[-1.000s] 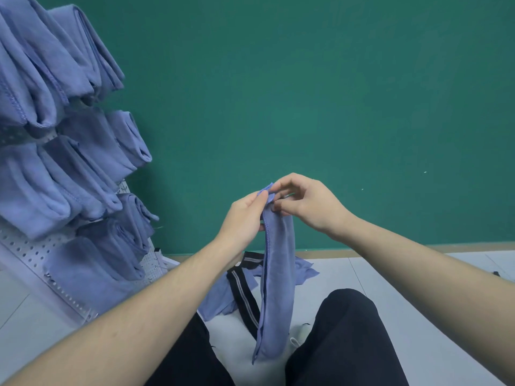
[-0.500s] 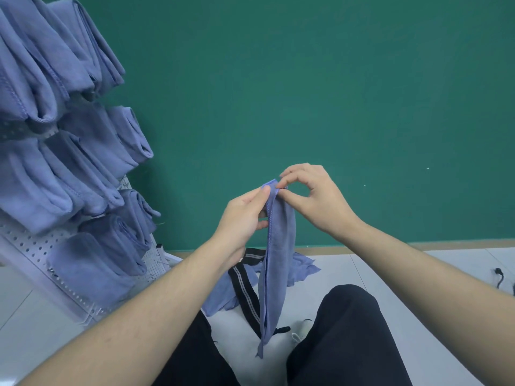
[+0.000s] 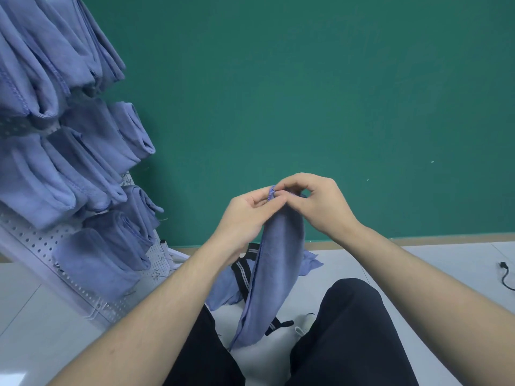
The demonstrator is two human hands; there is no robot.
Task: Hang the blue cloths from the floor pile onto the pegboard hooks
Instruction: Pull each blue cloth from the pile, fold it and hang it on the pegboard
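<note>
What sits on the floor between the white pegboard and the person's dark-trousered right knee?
In the head view: the pile of blue cloths with a black striped strap across it, and the held blue cloth hanging in front.

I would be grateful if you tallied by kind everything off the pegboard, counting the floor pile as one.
held blue cloth: 1
floor pile of blue cloths: 1
hands, the left hand and right hand, both pinching that cloth's top edge: 2
striped black strap: 1
black cable: 1
Total: 6

Bare forearms [image 3: 156, 316], dark trousers [image 3: 348, 330], white shoe [image 3: 302, 325].
</note>
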